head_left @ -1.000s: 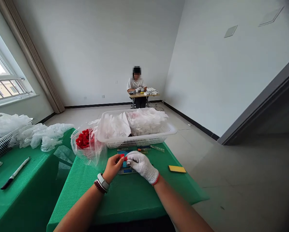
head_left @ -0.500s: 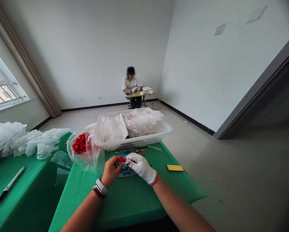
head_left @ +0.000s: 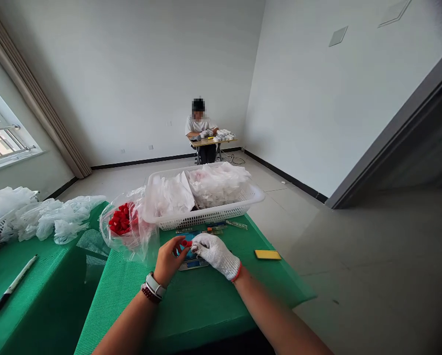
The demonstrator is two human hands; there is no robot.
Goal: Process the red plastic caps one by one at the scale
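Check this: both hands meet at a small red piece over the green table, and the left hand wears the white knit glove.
One point is wrong: the white knit glove is on the right hand; the left hand is bare, with a watch at its wrist. The head view shows it. Both hands do meet at the small red piece over the green table.

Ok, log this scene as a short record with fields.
Left hand: bare, watch on wrist, pinching a small red plastic cap
Right hand: white knitted glove, fingertips on the same cap
Under hands: flat blue-faced device on green mesh-covered table
Left of hands: clear plastic bag of red caps
Behind: white perforated plastic basket of clear bags
Right: flat yellow rectangular piece
Background: person seated at far desk
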